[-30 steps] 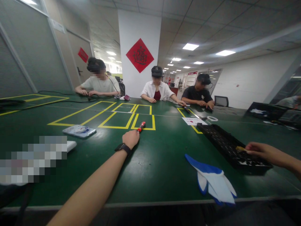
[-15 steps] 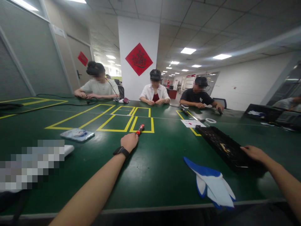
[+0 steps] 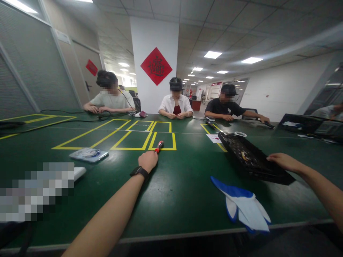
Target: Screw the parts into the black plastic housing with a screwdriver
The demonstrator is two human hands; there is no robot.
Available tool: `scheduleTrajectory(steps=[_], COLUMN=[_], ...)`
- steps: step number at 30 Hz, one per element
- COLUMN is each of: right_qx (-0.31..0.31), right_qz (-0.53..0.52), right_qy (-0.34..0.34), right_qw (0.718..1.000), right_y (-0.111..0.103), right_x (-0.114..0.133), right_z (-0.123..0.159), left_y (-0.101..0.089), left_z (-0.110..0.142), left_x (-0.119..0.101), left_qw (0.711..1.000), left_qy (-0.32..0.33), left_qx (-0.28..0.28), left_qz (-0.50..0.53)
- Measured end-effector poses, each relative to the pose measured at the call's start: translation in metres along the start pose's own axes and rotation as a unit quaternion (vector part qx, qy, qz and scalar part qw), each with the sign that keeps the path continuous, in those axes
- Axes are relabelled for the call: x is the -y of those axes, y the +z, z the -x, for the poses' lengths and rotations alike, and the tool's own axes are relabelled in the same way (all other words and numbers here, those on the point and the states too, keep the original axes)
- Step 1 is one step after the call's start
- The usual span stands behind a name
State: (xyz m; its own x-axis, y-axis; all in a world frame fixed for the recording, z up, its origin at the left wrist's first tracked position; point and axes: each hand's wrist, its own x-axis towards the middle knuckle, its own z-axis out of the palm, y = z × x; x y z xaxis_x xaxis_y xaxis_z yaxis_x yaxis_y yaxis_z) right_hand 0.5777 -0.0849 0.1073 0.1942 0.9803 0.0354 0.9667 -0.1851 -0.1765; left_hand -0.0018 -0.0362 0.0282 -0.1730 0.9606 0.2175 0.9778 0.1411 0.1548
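Note:
My left hand point(image 3: 148, 160) is closed round a red-handled screwdriver point(image 3: 159, 146) whose tip points away over a yellow-taped box on the green table point(image 3: 171, 189). A black watch sits on that wrist. My right hand point(image 3: 282, 161) grips the near right edge of a black tray point(image 3: 249, 159), which is lifted and tilted at that side. A small yellowish piece lies inside the tray.
A white and blue glove point(image 3: 245, 207) lies near the table's front edge. A phone point(image 3: 88, 154) and a white object sit at the left. Three people sit across the table with their hands on it. White tape roll point(image 3: 240, 134) and paper lie beyond the tray.
My right hand took hold of the tray's near edge and raised it, so the tray now tilts. The left hand has stayed on the screwdriver.

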Motion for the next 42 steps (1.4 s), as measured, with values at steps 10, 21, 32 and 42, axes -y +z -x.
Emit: scheduleTrajectory(steps=[10, 21, 32, 42], right_qx=[0.027, -0.016, -0.227, -0.077], right_qz=[-0.033, -0.053, -0.287, -0.634], right_qy=[-0.196, -0.18, -0.253, -0.323], right_qw=[0.98, 0.982, 0.896, 0.699], right_y=[0.039, 0.109, 0.105, 0.099], right_x=[0.195, 0.311, 0.299, 0.315], right_z=[0.026, 0.022, 0.036, 0.054], left_y=[0.003, -0.004, -0.02, -0.037], left_z=[-0.003, 0.0, 0.014, 0.022], left_x=[0.002, -0.001, -0.021, -0.02], left_qw=[1.0, 0.996, 0.975, 0.894], left_qy=[-0.019, -0.049, 0.098, 0.393], left_qx=[0.001, -0.015, -0.199, -0.215], left_qz=[0.008, 0.079, 0.031, -0.018])
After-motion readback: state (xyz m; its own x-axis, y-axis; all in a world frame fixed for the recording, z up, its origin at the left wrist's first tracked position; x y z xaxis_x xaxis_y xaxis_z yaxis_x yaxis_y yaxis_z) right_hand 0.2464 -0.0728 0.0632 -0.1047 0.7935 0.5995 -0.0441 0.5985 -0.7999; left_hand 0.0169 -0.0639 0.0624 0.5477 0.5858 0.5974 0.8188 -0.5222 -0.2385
